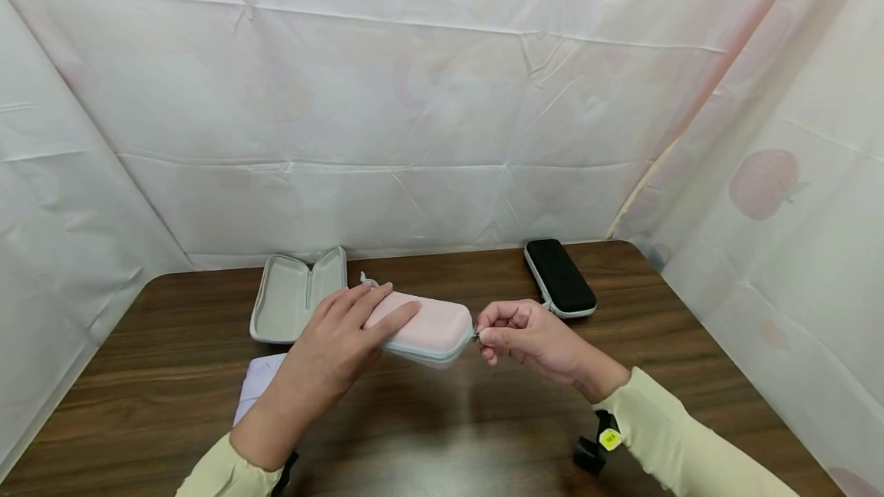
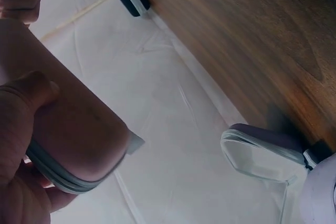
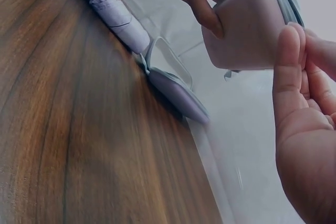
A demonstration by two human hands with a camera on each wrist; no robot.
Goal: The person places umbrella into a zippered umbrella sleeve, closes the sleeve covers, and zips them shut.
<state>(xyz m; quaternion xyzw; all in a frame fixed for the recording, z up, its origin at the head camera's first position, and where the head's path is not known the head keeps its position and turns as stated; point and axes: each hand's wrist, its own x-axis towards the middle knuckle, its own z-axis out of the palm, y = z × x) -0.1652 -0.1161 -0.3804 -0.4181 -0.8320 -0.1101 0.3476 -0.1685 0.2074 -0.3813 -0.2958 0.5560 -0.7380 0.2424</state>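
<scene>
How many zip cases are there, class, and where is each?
3: a pink case in the left hand, its end pinched by the right hand; an open case back left on the table; a black case back right.

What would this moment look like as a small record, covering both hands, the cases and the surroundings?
Left hand: grips the pink zippered case
Right hand: pinches at the zipper end of the pink zippered case
Pink case position: held above the wooden table
Pink case zip: lid down; full closure cannot be told
Purple case: open, far left, gray lining showing
Black case: closed-looking, far right
Lilac folded umbrella: partly behind left forearm
Backdrop: pale printed cloth
</scene>
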